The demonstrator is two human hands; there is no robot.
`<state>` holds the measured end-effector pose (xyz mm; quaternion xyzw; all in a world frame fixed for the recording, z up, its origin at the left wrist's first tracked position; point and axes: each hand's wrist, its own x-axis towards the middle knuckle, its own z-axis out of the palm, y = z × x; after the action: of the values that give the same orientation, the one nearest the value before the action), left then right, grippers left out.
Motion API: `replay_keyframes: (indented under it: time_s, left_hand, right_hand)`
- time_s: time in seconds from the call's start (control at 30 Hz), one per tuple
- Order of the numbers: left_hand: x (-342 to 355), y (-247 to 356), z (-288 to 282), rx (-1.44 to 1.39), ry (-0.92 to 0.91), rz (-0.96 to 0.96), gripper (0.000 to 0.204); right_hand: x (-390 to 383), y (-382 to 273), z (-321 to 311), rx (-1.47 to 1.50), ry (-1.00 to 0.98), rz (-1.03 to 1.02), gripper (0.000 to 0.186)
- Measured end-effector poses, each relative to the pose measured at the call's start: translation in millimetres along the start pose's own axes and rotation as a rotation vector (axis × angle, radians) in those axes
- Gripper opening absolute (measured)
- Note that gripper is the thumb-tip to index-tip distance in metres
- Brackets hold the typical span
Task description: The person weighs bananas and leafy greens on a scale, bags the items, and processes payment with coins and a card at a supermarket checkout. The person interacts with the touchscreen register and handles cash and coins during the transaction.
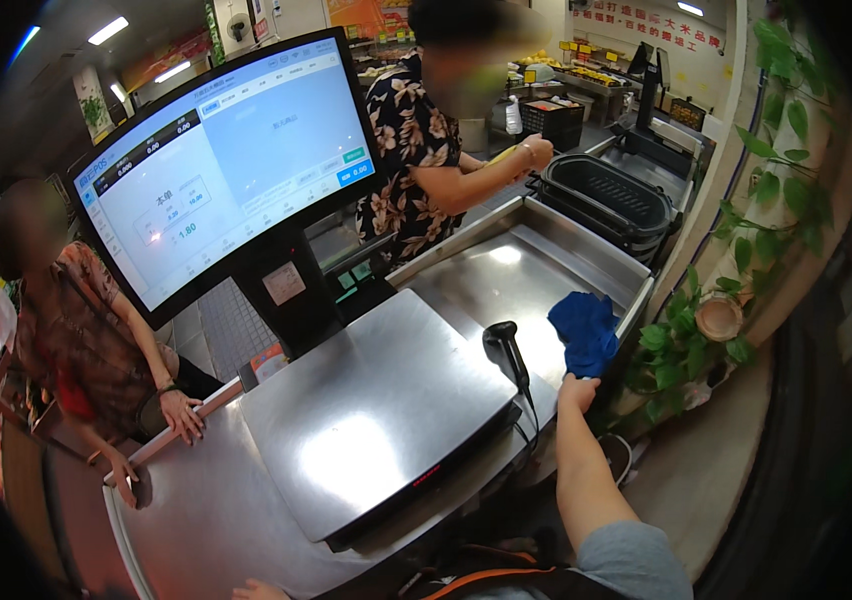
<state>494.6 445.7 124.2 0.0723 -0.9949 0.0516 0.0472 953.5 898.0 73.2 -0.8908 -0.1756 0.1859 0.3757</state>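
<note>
My right hand (578,393) is stretched forward and closed on a bunched blue cloth (586,330). The cloth lies at the right end of the steel counter (501,255), against its raised rim. A black handheld barcode scanner (508,358) stands just left of the cloth, its cable running down beside the flat steel scale plate (376,400). Only part of my left hand (261,591) shows at the bottom edge, near the counter's front. Its fingers look extended, with nothing seen in them.
A large touch screen (231,165) rises behind the scale. One person (96,330) rests both hands on the counter's left edge. Another person (426,170) stands across the counter, beside a black shopping basket (606,195). A leafy vine (686,330) climbs the pillar at right.
</note>
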Motion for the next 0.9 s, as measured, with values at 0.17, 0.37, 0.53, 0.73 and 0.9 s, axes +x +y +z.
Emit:
replay_keyframes:
  time_s: [0.17, 0.37, 0.53, 0.73, 0.9]
  left_hand:
    - [2.9, -1.1, -0.9, -0.037, 0.031, -0.040, 0.049]
    - [10.9, -6.6, 24.0, -0.068, 0.075, -0.104, 0.051]
    - [11.1, -2.9, 26.6, -0.100, 0.112, -0.110, 0.053]
    - [5.7, 1.2, 9.0, -0.085, 0.017, -0.140, 0.050]
    - [24.4, -3.0, 39.7, -0.059, -0.013, -0.192, 0.050]
  right_hand:
    - [3.3, -0.2, 0.6, -0.003, 0.012, -0.013, 0.057]
    - [-5.5, -3.6, 1.2, -0.009, -0.016, -0.031, 0.057]
    - [-2.8, -2.7, -4.0, 0.006, 0.011, -0.029, 0.055]
    - [-2.4, -2.5, -1.8, -0.009, 0.003, -0.027, 0.056]
    - [-7.4, -6.9, -5.5, -0.017, -0.006, -0.020, 0.055]
